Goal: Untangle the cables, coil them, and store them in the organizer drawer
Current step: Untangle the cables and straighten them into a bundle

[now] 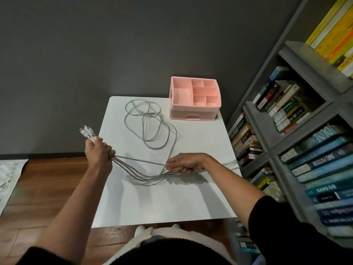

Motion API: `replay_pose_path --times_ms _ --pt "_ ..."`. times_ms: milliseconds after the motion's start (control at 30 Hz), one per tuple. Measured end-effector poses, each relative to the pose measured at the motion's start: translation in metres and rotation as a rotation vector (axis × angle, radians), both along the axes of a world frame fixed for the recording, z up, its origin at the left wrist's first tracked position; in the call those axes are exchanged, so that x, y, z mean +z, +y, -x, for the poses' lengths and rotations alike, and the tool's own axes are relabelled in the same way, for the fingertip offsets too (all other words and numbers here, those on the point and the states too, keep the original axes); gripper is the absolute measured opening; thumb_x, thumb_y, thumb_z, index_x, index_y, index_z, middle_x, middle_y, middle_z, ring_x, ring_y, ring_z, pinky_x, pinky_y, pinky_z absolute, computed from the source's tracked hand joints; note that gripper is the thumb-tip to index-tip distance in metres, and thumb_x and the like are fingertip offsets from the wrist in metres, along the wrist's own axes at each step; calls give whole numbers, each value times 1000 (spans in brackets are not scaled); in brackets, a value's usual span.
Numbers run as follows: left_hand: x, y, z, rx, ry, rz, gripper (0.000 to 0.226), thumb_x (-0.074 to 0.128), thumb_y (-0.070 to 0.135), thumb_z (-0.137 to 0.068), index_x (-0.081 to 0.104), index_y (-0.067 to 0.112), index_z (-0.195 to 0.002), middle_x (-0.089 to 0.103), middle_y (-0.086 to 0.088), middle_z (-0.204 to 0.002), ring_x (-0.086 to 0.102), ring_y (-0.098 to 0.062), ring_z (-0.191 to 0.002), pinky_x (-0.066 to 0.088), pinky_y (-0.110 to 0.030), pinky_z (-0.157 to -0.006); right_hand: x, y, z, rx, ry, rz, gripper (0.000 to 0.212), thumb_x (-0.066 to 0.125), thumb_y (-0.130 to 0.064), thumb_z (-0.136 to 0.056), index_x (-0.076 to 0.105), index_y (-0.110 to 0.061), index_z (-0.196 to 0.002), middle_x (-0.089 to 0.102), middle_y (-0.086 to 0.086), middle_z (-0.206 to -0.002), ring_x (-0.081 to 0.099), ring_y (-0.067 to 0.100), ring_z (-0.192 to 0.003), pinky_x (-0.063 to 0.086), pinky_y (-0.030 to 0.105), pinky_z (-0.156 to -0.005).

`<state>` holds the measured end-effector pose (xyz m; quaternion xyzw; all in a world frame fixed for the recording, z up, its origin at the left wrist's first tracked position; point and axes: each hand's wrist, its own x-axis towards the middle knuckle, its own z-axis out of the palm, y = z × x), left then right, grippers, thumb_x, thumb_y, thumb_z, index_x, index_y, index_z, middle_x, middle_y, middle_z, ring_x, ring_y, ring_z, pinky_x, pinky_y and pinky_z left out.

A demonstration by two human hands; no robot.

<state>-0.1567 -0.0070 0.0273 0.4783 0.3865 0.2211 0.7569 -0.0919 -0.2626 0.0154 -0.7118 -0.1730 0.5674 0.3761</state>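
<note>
Grey cables [152,129] lie in loose tangled loops on the white table [164,203]. My left hand [99,153] is closed around a bundle of cable ends at the table's left edge, and white plugs [87,131] stick up out of the fist. Several strands sag from that fist across to my right hand [183,163], which grips them above the table. Past my right hand the strands run on toward the table's right edge. The pink organizer [194,109] stands at the far right corner, with open compartments on top and its front drawer [193,116] shut.
A grey bookshelf [298,115] packed with books stands close along the table's right side. A dark wall is behind the table. Wooden floor [47,180] lies to the left, with a patterned sheet [9,176] at the far left edge.
</note>
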Motion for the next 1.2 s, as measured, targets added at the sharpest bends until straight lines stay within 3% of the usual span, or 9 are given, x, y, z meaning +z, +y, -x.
replay_pose_path --times_ms 133,400,533,633,800,967,1067,1133,1200 --pt "-1 8 2 7 7 -28 30 26 22 -104 33 21 -75 22 0 -62 22 -2 -35 22 -13 -36 -7 -25 -10 -11 64 51 27 40 -25 -103 49 -17 -79 31 -11 -50 18 3 -40 16 15 -36" --pt "2 18 -3 22 65 -115 29 27 24 -103 32 23 -75 28 2 -64 25 -7 -47 27 -16 -37 -11 -68 -31 15 -40 218 26 47 -25 -100 59 -18 -78 35 -11 -49 24 3 -39 19 17 -37" --pt "2 14 -7 -56 72 -230 29 28 26 -103 32 24 -75 29 3 -63 26 -5 -45 28 -16 -39 -14 -62 -30 105 -280 359 30 52 -31 -97 62 -23 -70 43 -8 -55 33 5 -47 26 22 -48" --pt "9 5 -15 -174 61 -342 28 27 27 -104 34 25 -77 31 2 -63 29 -7 -49 30 -19 -43 -27 -49 -22 83 -347 373 32 54 -32 -95 61 -23 -65 47 -5 -60 37 10 -56 28 28 -55" --pt "12 -21 -25 -376 26 -427 26 31 28 -103 38 23 -79 34 -1 -62 30 -10 -52 28 -24 -46 -27 -18 -13 31 -339 316 30 52 -27 -95 59 -23 -66 50 -3 -63 39 10 -52 30 23 -49" --pt "10 -37 -28 -653 40 -535 27 62 32 -91 48 19 -72 38 13 -48 30 -3 -42 27 -17 -41 -20 3 -13 41 -323 268 30 51 -30 -96 61 -22 -69 49 -3 -64 38 11 -53 28 25 -51" --pt "8 -48 -28 -831 84 -470 16 65 23 -89 64 8 -84 33 10 -48 26 -5 -40 22 -16 -38 -10 8 -15 63 -300 198 26 51 -32 -97 65 -18 -81 49 -6 -59 39 8 -53 28 24 -51" --pt "7 -54 -26 -963 136 -405 24 60 24 -93 64 2 -99 28 5 -53 24 -6 -41 21 -16 -37 0 9 -19 71 -293 138 25 48 -31 -99 64 -17 -86 47 -15 -48 39 1 -45 26 20 -47" --pt "7 -58 -22 -1115 217 -372 26 53 28 -96 63 4 -100 24 8 -50 23 -4 -39 21 -16 -36 9 10 -23 37 -249 74 25 47 -30 -100 63 -18 -86 37 -15 -41 31 2 -39 22 20 -45"
